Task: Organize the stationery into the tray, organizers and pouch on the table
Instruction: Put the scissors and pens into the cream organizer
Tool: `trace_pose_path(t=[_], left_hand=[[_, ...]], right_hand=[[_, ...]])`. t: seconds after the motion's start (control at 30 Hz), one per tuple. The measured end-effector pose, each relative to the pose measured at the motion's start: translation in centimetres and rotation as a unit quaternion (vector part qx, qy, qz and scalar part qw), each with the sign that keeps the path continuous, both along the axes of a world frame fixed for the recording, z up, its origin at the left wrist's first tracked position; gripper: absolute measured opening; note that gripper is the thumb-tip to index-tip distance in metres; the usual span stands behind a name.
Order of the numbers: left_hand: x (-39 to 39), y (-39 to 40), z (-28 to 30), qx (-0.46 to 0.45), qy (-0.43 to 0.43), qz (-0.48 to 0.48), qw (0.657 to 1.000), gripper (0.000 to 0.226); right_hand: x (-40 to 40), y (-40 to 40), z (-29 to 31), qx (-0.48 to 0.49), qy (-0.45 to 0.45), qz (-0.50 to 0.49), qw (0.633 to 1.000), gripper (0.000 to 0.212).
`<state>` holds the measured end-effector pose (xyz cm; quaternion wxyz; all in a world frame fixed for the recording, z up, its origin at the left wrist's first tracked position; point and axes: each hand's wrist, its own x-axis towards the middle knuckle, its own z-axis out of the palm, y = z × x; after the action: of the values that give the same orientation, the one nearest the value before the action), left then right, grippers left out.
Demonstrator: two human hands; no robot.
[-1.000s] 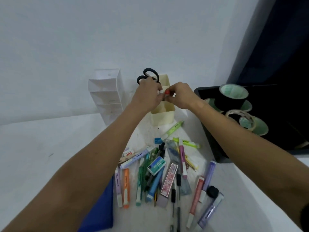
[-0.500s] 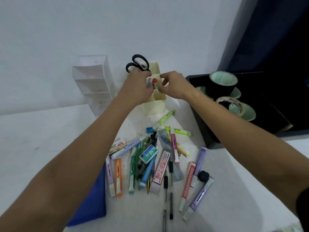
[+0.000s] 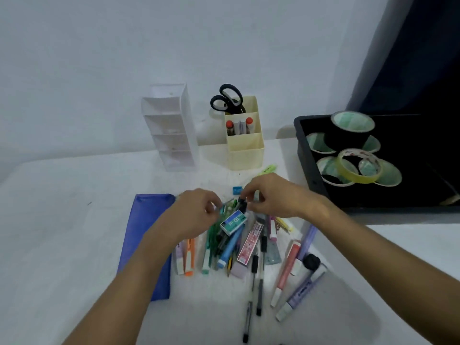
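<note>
Meanwhile, the Pile Awaited Sorting

Both hands hovered mid-frame over the stationery pile (image 3: 239, 245). The left hand (image 3: 196, 215) and right hand (image 3: 271, 197) showed curled fingers; whether either gripped anything, I cannot tell. Next likely came lifting one item toward the cream organizer (image 3: 245, 150).

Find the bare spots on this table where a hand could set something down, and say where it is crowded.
Free: the table left of the blue pouch, and the strip between pouch and white organizer. Crowded: the stationery pile between pouch and black tray.
</note>
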<state>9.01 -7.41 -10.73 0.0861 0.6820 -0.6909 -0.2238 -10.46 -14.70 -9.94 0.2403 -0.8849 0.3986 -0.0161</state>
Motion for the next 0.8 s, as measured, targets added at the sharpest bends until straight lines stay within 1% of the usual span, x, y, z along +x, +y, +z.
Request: trace_pose_path(t=[0.07, 0.13, 0.3, 0.5, 0.57, 0.63, 0.7, 0.8], left_hand=[[-0.2, 0.9, -1.0, 0.036, 0.010, 0.005, 0.999, 0.027], [-0.3, 1.4, -1.5, 0.050, 0.011, 0.006, 0.999, 0.028], [-1.3, 2.1, -2.0, 0.030, 0.026, 0.019, 0.999, 0.027], [-2.2, 2.3, -2.8, 0.005, 0.044, 0.051, 0.998, 0.019], [-2.2, 2.3, -3.1, -0.003, 0.027, 0.062, 0.998, 0.014], [-2.1, 2.3, -3.5, -0.028, -0.005, 0.067, 0.997, 0.022], [-2.2, 2.1, -3.7, -0.049, -0.002, 0.074, 0.996, 0.032], [-2.4, 1.6, -3.6, -0.050, 0.012, 0.070, 0.996, 0.032]], right_hand=[[0.0, 0.2, -0.7, -0.010, 0.007, -0.021, 1.000, 0.028], [0.2, 0.2, -1.4, -0.022, 0.012, -0.025, 0.999, 0.029], [0.7, 0.3, -3.0, -0.045, 0.019, 0.027, 0.998, 0.030], [-0.1, 0.1, -3.6, -0.092, 0.044, 0.035, 0.994, 0.027], [-0.4, -0.1, -3.6, -0.120, 0.060, 0.044, 0.990, 0.025], [-0.8, -0.5, -3.6, -0.153, 0.077, 0.042, 0.984, 0.021], [-1.2, -1.1, -3.5, -0.190, 0.096, 0.024, 0.977, 0.019], [-1.5, -1.5, -3.5, -0.209, 0.133, -0.028, 0.968, 0.024]])
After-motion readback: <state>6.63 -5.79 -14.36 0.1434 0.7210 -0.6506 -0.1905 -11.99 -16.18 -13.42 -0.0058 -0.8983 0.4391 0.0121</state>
